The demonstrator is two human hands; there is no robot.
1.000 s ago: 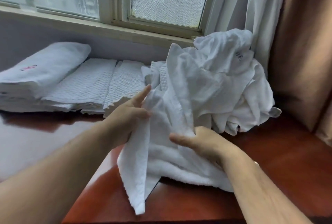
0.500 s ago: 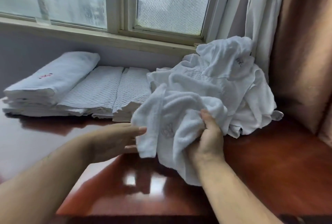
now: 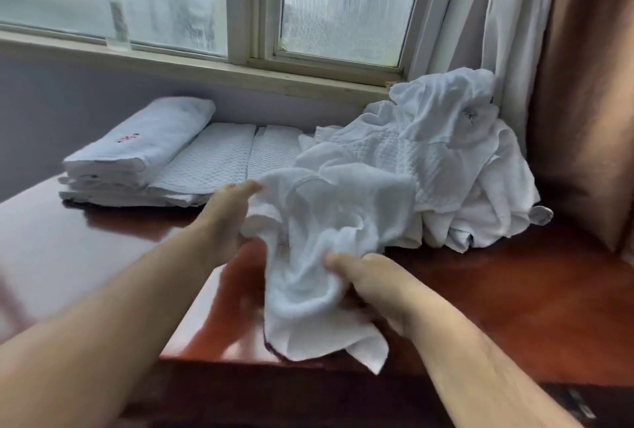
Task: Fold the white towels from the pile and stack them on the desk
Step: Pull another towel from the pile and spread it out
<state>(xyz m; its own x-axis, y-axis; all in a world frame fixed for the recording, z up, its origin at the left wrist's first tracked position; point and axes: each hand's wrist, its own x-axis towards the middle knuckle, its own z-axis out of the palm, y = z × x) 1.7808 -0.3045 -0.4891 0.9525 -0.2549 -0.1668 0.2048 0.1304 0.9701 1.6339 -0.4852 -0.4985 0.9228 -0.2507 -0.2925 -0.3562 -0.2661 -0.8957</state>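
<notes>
Head view shows your right hand [image 3: 370, 281] clenched on a crumpled white towel [image 3: 319, 256] above the counter [image 3: 514, 307], near its front edge. Your left hand [image 3: 228, 218] pinches the towel's upper left part. The pile [image 3: 446, 160] sits just behind, folded towels [image 3: 164, 160] lying far left.

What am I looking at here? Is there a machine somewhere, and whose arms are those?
No machine: a person wears a camera on the head, looking down at their own arms. The left hand and right hand both hold a crumpled white towel above a glossy wooden desk. Behind it, by the curtain, sits the unfolded pile. To the left, under the window, lie the folded towels, already stacked.
</notes>
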